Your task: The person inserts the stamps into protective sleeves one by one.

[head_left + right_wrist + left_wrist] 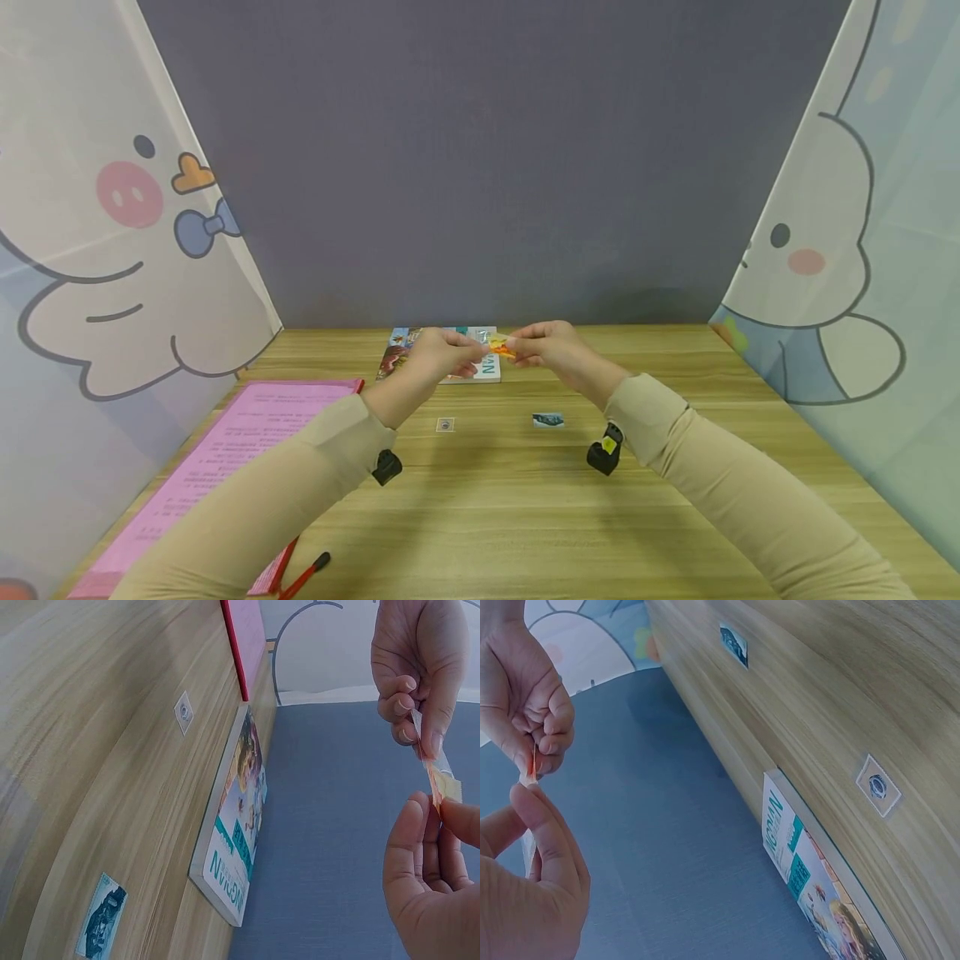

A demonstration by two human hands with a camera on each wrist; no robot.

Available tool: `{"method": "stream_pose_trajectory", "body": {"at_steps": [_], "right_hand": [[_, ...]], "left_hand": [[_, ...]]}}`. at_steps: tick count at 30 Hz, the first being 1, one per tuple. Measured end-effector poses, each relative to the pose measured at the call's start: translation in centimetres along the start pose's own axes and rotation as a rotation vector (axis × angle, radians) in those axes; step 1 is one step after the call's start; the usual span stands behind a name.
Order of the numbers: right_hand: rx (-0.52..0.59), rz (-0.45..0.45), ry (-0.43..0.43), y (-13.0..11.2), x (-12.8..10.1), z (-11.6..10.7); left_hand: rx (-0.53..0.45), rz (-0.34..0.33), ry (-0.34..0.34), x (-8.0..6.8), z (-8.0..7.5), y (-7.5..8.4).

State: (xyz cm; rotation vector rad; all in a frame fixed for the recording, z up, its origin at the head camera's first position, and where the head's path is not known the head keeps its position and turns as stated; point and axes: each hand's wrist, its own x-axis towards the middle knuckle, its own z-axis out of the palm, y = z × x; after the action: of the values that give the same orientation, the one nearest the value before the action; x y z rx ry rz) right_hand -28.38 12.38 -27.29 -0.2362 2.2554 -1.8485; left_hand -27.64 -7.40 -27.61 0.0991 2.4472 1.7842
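Above the wooden table (pixel 495 508), both hands meet over the far middle and pinch one small orange and yellow sticker (pixel 501 346) with a clear film on it. My left hand (pixel 478 350) holds its left end between thumb and fingers, my right hand (pixel 519 350) its right end. The left wrist view shows the sticker (pixel 531 769) edge-on between the left hand (pixel 532 817) below and the right hand (pixel 544 739) above. In the right wrist view the sticker (pixel 439 776) hangs between the right hand (pixel 431 817) and the left hand (pixel 420 727).
A colourful book (pixel 480 367) lies flat at the table's far edge under the hands. Two small stickers (pixel 446 424) (pixel 548 420) lie nearer on the wood. A pink printed sheet (pixel 247 442) covers the left side, with a red pen (pixel 303 575) at the front. Cartoon curtains flank the table.
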Motion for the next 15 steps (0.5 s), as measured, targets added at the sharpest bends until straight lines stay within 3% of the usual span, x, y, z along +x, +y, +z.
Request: {"method": "stream_pose_trajectory", "body": {"at_steps": [15], "right_hand": [[-0.021, -0.013, -0.034, 0.11, -0.12, -0.21]], "left_hand": [[0.026, 0.02, -0.005, -0.22, 0.05, 0.25]]}}
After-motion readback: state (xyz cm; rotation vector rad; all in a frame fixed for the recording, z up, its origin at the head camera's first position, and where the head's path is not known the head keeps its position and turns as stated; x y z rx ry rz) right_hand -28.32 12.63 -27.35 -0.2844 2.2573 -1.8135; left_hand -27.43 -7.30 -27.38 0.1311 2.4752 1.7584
